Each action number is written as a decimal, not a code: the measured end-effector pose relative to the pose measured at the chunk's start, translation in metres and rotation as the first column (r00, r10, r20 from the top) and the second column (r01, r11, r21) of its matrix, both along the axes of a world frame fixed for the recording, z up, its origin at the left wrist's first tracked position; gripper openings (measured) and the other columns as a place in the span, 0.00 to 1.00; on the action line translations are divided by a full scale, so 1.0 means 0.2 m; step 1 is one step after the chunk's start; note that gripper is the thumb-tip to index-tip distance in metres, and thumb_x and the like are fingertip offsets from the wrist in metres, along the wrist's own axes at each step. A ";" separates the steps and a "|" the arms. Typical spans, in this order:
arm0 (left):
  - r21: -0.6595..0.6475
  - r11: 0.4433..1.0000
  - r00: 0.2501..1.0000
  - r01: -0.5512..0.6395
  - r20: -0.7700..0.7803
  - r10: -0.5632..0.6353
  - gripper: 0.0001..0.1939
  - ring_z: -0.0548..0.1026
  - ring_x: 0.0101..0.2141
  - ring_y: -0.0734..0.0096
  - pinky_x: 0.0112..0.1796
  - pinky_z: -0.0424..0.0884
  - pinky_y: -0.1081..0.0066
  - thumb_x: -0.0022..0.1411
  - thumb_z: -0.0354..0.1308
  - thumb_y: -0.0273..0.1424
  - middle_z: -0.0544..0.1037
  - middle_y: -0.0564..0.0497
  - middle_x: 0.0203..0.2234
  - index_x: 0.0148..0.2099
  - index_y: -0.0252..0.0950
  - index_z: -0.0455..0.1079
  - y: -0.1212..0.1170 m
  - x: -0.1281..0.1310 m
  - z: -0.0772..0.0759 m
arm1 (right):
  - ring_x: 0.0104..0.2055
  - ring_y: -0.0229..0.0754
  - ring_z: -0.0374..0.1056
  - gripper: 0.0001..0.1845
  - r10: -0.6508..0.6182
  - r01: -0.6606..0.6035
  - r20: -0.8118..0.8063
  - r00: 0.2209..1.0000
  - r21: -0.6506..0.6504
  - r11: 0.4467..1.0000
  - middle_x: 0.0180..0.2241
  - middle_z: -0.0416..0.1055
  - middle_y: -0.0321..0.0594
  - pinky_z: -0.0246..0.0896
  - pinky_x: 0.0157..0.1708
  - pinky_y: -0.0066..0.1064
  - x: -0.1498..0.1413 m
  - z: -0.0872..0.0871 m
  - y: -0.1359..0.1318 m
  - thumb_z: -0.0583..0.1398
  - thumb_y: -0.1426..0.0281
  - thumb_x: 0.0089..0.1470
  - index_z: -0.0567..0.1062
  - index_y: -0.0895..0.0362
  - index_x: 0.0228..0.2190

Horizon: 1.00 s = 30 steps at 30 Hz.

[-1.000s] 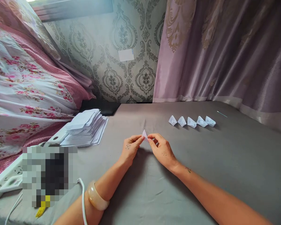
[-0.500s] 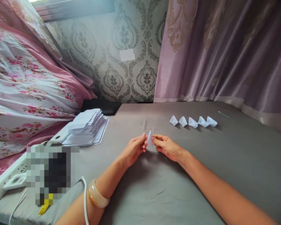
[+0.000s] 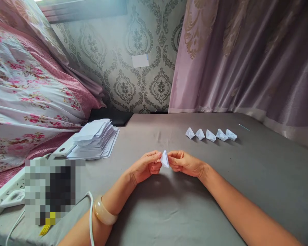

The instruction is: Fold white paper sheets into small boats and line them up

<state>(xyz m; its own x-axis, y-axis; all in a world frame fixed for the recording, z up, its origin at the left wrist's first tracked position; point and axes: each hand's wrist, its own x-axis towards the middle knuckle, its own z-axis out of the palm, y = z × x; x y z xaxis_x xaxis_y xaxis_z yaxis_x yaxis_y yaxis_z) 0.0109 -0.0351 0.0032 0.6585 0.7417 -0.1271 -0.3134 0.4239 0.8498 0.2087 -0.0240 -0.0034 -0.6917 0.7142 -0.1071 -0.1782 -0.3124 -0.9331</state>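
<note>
Both my hands meet over the grey bedsheet (image 3: pixel 169 212) and pinch one small folded white paper piece (image 3: pixel 165 159) between them. My left hand (image 3: pixel 143 166) grips its left side with thumb and fingers closed. My right hand (image 3: pixel 186 163) pinches the right side the same way. The paper forms a small triangle standing on edge. A pale bangle (image 3: pixel 102 212) circles my left wrist. Farther back to the right, several finished folded paper pieces (image 3: pixel 210 134) stand in a row on the sheet.
A stack of white paper sheets (image 3: pixel 94 139) lies at the left, near a floral quilt (image 3: pixel 28 99). A white cable (image 3: pixel 91 218) crosses my left forearm beside a blurred patch. A thin stick (image 3: pixel 243 127) lies at the far right by the curtain (image 3: pixel 246 58).
My hands have turned and drawn slightly toward me; the paper piece went from flat-pointed to edge-on, then opened into a small triangle between the fingertips.
</note>
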 end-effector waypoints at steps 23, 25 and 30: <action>0.344 0.841 0.861 -0.418 -0.145 0.487 0.18 0.71 0.31 0.73 0.34 0.66 0.71 0.45 0.69 0.35 0.75 0.53 0.28 0.36 0.35 0.68 0.05 0.03 -0.03 | 0.34 0.38 0.68 0.18 -0.547 0.488 0.099 0.831 0.341 0.804 0.32 0.74 0.37 0.63 0.31 0.30 -0.11 -0.03 0.00 0.67 0.59 0.41 0.73 0.56 0.34; 0.355 0.835 0.859 -0.420 -0.142 0.493 0.20 0.71 0.31 0.74 0.35 0.65 0.71 0.46 0.68 0.34 0.75 0.53 0.29 0.41 0.36 0.67 0.05 0.04 -0.03 | 0.35 0.38 0.68 0.19 -0.541 0.481 0.106 0.835 0.339 0.808 0.34 0.74 0.39 0.63 0.33 0.30 -0.12 -0.03 0.00 0.66 0.59 0.43 0.74 0.56 0.35; 0.355 0.860 0.846 -0.366 -0.259 0.467 0.18 0.72 0.34 0.70 0.37 0.65 0.71 0.47 0.67 0.37 0.76 0.49 0.32 0.38 0.33 0.72 0.02 0.04 0.00 | 0.32 0.36 0.67 0.15 -0.541 0.436 0.187 0.820 0.408 0.802 0.30 0.73 0.38 0.62 0.33 0.30 -0.12 0.00 -0.02 0.64 0.59 0.44 0.75 0.58 0.31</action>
